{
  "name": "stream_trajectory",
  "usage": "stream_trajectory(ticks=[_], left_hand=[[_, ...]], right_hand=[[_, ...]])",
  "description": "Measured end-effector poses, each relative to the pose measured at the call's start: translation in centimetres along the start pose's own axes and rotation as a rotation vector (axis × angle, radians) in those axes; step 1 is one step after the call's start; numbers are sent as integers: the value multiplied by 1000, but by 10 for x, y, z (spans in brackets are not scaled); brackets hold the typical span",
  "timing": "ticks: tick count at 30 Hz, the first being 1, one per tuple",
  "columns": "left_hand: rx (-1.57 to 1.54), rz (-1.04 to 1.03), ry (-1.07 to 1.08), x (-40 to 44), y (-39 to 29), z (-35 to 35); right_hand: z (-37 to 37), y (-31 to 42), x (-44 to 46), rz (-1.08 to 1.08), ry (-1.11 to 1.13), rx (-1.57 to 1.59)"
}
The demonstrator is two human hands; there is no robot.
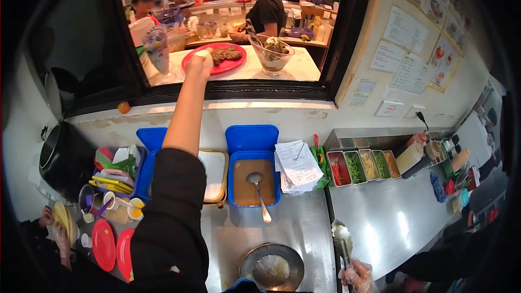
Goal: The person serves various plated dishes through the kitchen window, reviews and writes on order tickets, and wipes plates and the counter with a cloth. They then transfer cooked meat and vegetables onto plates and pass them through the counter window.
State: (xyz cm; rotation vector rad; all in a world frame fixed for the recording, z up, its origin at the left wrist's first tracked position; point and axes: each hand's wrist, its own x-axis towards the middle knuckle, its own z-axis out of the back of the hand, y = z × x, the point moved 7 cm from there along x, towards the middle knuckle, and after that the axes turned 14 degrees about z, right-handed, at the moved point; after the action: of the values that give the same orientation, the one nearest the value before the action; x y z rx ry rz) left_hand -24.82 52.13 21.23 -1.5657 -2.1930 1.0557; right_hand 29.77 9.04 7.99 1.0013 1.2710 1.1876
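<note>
My left hand [199,67], its dark-sleeved arm stretched through the serving window, closes on the near left rim of a red plate [239,67]. Browned meat [226,55] lies on the plate, with something white beside my fingers. A glass dessert bowl [275,59] with a dark topping stands right of it, and a tall glass [157,51] to the left. At the lower right, my right hand [358,278], in a clear plastic glove, is closed around metal tongs [343,247]. A whitish patch shows at the tongs' far end. A frying pan [271,266] with liquid sits left of that hand.
Behind the pan, a blue tub [253,157] holds brown liquid and a ladle [258,190]. Papers [297,165] lie beside it. Topping trays [358,168] and sauce bottles [411,157] line the right counter. Another person's hands [59,228] work at far left. People stand beyond the window.
</note>
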Motion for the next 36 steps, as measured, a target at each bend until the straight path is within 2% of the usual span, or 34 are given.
stream_trajectory(ticks=[2, 3, 5, 7, 9, 11, 12, 13, 14, 16, 17, 19, 20, 21, 22, 23, 24, 25, 26, 27, 28, 29, 30, 31, 32, 33, 34, 35, 36], left_hand=[[42, -100, 156, -59, -9, 22], [156, -188, 282, -154, -7, 15], [622, -262, 289, -288, 12, 41], [1015, -44, 56, -351, 58, 142], [1202, 228, -344, -419, 115, 284], [1399, 437, -555, -502, 166, 353], [1369, 466, -598, -533, 190, 358], [1132, 555, -572, -557, 221, 356], [893, 615, -539, -574, 251, 349], [744, 590, -545, -585, 291, 336], [668, 530, -539, -586, 307, 326], [669, 390, -604, -582, 327, 311], [716, 292, -540, -574, 343, 319], [586, 219, -619, -575, 352, 319], [551, 234, -673, -582, 354, 313], [627, 67, -732, -584, 364, 328], [844, -67, -842, -605, 353, 319], [629, -98, -887, -622, 360, 331], [517, -57, -892, -652, 356, 329], [394, -33, -890, -689, 349, 320], [317, -108, -1024, -737, 337, 319], [379, -131, -1091, -780, 330, 313], [451, -129, -1146, -823, 330, 312], [392, -164, -1232, -871, 336, 313], [474, -225, -1377, -920, 341, 310], [570, -280, -1511, -961, 344, 301], [386, -322, -1557, -1004, 361, 298], [204, -367, -1590, -1048, 381, 288], [85, -461, -1675, -1096, 394, 266]], right_hand=[[0, -8, 5, 16, 116, 27], [7, -21, 5, 92, 96, -59], [-10, -2, 19, -25, 283, -35], [-8, -44, 26, -38, 354, 112], [-15, -66, 32, -34, 543, -21], [-36, -58, 35, 52, 656, -177], [-40, -59, 43, 264, 696, -477], [-44, -58, 46, 501, 721, -761], [-46, -62, 47, 511, 767, -762], [-55, -43, 41, 1043, 725, -1010], [-59, -40, 41, 1070, 764, -993], [-59, -42, 43, 965, 879, -1018], [-57, -48, 45, 933, 900, -1028], [-53, -57, 48, 1010, 869, -1108], [-52, -65, 45, 1105, 845, -1172], [-54, -57, 37, 1089, 891, -1071], [-58, -43, 23, 1085, 961, -966], [-59, -35, 13, 1093, 985, -974], [-60, -55, 29, 982, 986, -958], [-74, -42, 3, 1129, 1034, -919], [-82, -21, -29, 1267, 1077, -866], [-94, -12, -57, 1427, 1127, -826], [-106, -7, -89, 1431, 1315, -808], [-111, -7, -119, 1424, 1476, -815], [-120, -20, -143, 1467, 1544, -787], [-129, -28, -166, 1623, 1560, -708], [-134, -33, -188, 1777, 1557, -624], [-135, -28, -222, 1814, 1591, -593], [-134, -22, -266, 1479, 1816, -404]])
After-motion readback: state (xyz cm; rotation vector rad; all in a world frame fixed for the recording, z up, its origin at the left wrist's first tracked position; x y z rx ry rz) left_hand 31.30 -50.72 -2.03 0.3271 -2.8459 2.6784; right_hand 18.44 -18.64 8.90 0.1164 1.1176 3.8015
